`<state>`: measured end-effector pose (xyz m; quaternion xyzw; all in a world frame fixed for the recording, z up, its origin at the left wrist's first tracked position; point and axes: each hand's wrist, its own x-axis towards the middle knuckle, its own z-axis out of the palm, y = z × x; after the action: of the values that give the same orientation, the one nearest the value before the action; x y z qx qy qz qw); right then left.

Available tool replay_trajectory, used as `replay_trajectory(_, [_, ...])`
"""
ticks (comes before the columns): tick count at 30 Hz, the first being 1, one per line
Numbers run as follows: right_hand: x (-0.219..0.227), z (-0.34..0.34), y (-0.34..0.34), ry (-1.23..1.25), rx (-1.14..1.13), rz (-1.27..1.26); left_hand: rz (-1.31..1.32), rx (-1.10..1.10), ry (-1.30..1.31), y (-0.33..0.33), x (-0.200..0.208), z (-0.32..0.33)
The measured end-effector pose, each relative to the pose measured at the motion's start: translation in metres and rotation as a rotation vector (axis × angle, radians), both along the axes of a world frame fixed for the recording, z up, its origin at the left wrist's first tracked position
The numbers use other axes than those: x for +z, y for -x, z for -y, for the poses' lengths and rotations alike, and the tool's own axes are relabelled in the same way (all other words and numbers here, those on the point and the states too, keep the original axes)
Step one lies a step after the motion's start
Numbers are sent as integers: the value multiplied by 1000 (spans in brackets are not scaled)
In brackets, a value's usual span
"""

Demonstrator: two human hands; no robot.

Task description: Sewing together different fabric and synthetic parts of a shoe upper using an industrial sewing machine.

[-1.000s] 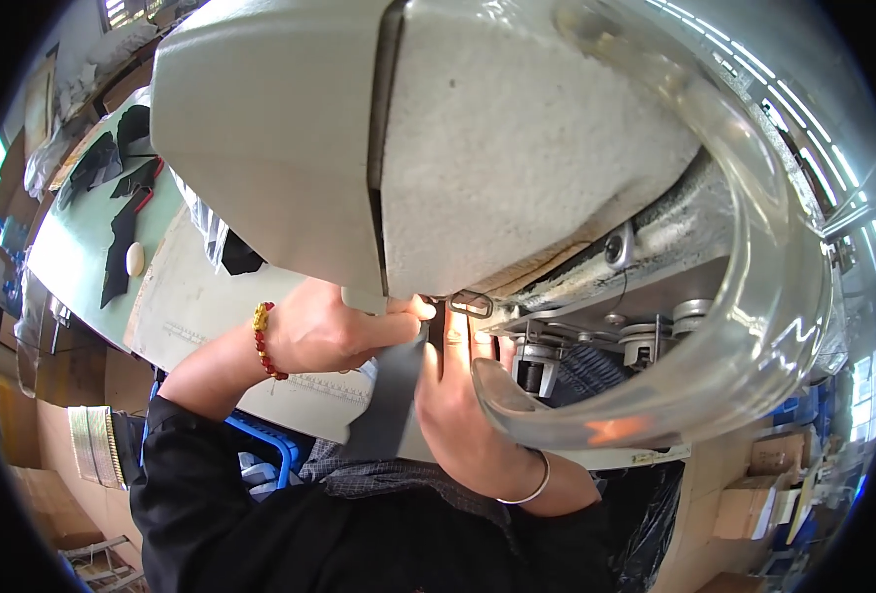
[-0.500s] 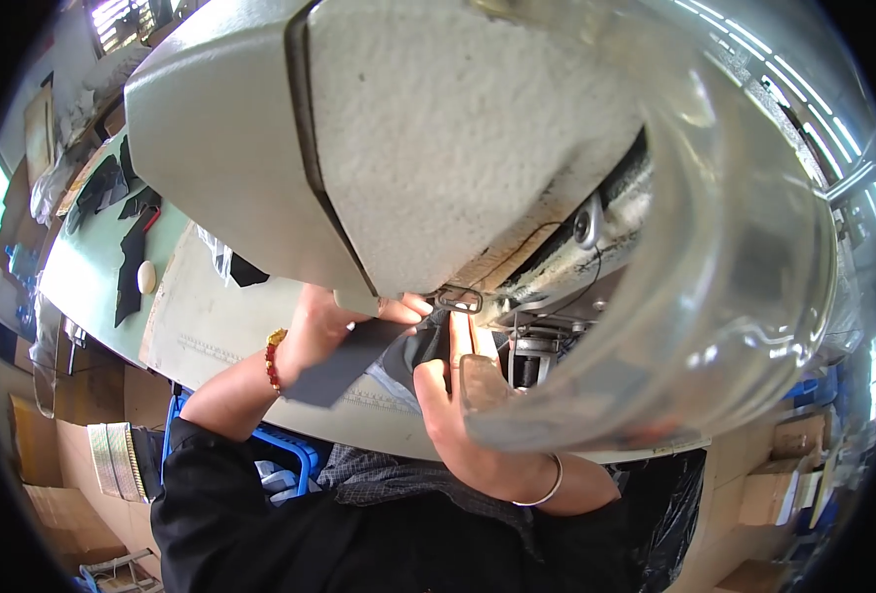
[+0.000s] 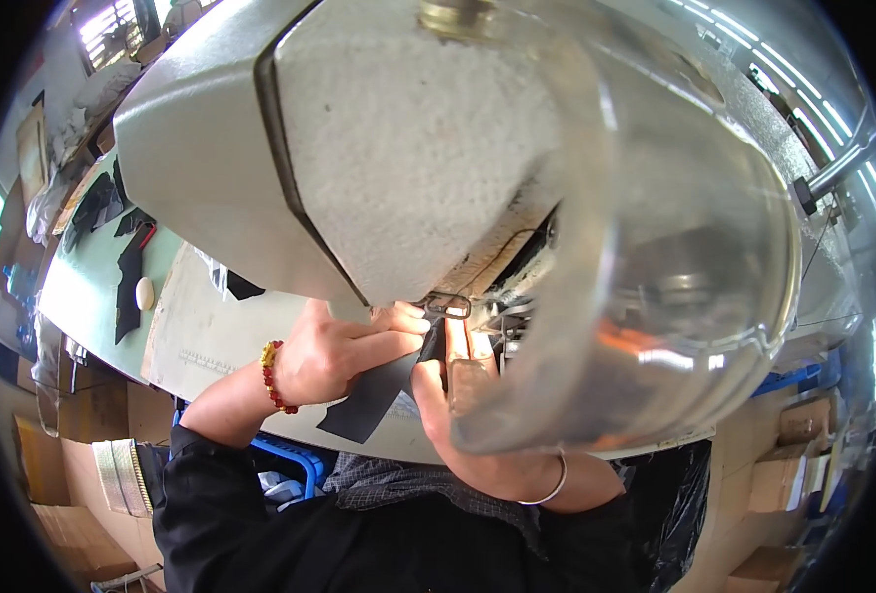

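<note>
A strip of black fabric [image 3: 367,400] hangs slanting below the head of a pale sewing machine [image 3: 408,138]. My left hand [image 3: 324,356], with a red and gold bead bracelet at its wrist, pinches the strip's upper end, fingertips close to a small wire loop [image 3: 448,304] under the machine head. On the strip's right side is my right hand [image 3: 436,410], its thumb against the cloth and its first fingers reaching up to the loop. A large clear plastic shape [image 3: 695,188] covers part of that hand. The needle cannot be made out.
The pale worktable [image 3: 196,316] carries dark fabric scraps [image 3: 130,287] and a white oval piece [image 3: 144,294] at left. Below the table edge is a blue stool [image 3: 295,457]. Cardboard boxes [image 3: 789,479] stand on the floor at right.
My left hand has moved right and lower, nearer my right hand. The fabric strip has swung round to hang more steeply. The whole view has shifted slightly.
</note>
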<state>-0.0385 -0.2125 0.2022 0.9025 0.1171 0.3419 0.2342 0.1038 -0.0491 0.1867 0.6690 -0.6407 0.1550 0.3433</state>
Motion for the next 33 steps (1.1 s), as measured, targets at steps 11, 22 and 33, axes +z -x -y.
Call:
replay_trajectory(11, [0,-3,2,49,-27,71,65,137,11,8,-14,-4])
replay_trajectory(22, [-9,-5,2,-61,7,-15,72,101,99,10,-15,4])
replay_trajectory(33, [-29,-24,1,-197,-111,-158,100,1,84,-4,-2,6])
